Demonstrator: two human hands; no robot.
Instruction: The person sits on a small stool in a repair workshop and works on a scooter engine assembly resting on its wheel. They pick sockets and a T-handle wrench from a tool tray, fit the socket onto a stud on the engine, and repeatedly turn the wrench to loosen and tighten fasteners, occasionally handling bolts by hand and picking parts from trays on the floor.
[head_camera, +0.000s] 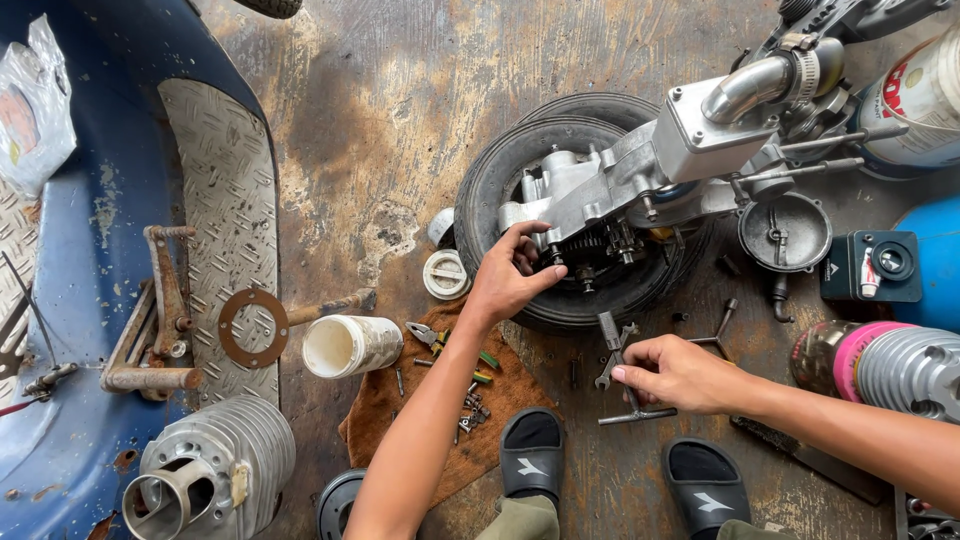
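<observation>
A grey metal engine casing (610, 190) rests on a black tyre (500, 180) on the stained floor. My left hand (510, 280) reaches up to the casing's lower left edge, thumb and fingers pinched near a small bolt beside the exposed gears (600, 245). My right hand (675, 375) lies lower on the floor, fingers closed on a T-shaped metal wrench (625, 395) whose head points up toward the tyre. Several spanners (612, 362) lie just beside it.
A brown rag (400, 400) holds pliers and small bolts, with a white plastic cup (350, 345) next to it. A finned cylinder (215, 465) and blue scooter floorboard (70, 300) sit left. A round cover (785, 232), small black box (872, 265) and another finned cylinder (905, 370) sit right. My sandals (532, 455) are below.
</observation>
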